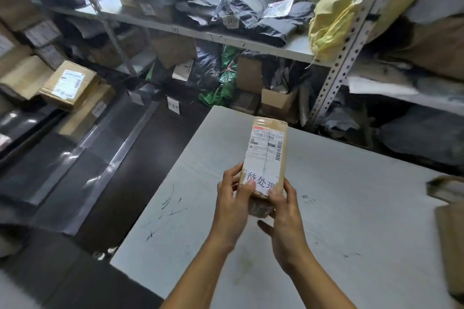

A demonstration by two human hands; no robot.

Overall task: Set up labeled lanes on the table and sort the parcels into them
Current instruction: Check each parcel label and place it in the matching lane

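- Standing behind the grey table [339, 208], well beyond its far edge: metal shelving [251, 40] heaped with dark poly bags, brown cartons and a yellow sack [336, 15].
- Stretching left of the table: a dark surface crossed by shiny tape strips [130, 143], apparently lane dividers, with a small upright white label card [173, 105] near the table's far-left corner and a labelled carton [69, 84] further left.
- Held up above the table's middle: one brown cardboard parcel [266, 158], long side pointing away, shipping label on top and a white slip with large handwritten characters [261, 179] at its near end.
- Gripping that near end from the left: left hand [232, 206], fingers curled round the edge, thumb pressed on the slip.
- Gripping the same end from the right: right hand [283, 213], thumb on the slip's corner, fingers wrapped beneath.
- Judging the step: sorting, or perhaps fixing the slip onto the parcel; cannot tell whether the slip is stuck down.
- Calling next for: matching the characters to a lane card, then carrying the parcel left of the table and laying it flat, label upward.
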